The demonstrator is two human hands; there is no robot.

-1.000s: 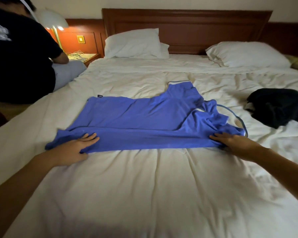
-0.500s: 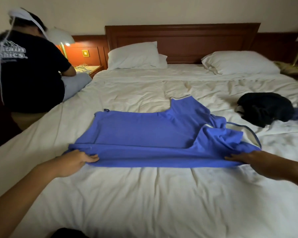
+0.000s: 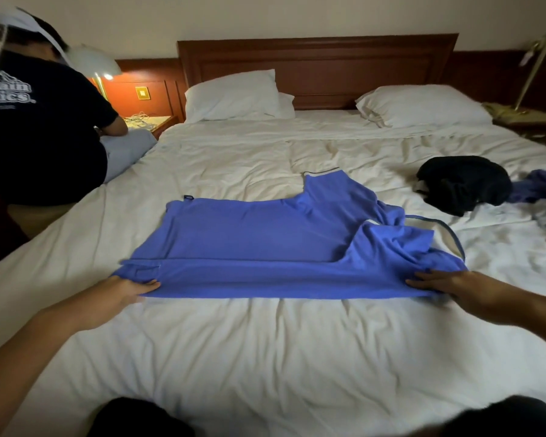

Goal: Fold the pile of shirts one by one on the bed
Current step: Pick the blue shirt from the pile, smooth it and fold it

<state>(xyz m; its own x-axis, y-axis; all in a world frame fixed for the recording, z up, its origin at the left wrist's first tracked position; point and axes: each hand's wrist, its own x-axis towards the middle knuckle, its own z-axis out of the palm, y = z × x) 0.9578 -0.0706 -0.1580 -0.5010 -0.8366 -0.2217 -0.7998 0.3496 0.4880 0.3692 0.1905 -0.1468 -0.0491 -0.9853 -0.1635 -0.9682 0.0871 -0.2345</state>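
A blue shirt [image 3: 265, 241] lies spread sideways on the white bed [image 3: 281, 357], its near long edge folded over and its collar toward the right. My left hand [image 3: 123, 291] grips the near left corner at the hem. The near right corner by the collar is pinched in my right hand [image 3: 445, 285]. A black garment [image 3: 464, 184] lies bunched at the right of the bed, with more clothes [image 3: 542, 187] in blue and grey beside it.
Another person in a black T-shirt [image 3: 41, 130] sits at the bed's left side near a lit lamp [image 3: 98, 63] and nightstand. Two white pillows [image 3: 234, 96] rest against the wooden headboard [image 3: 319, 64]. A brass lamp [image 3: 533, 67] stands at the far right.
Both hands went from pressing flat on the shirt's near edge to gripping its two near corners, and the folded edge has been drawn slightly toward me.
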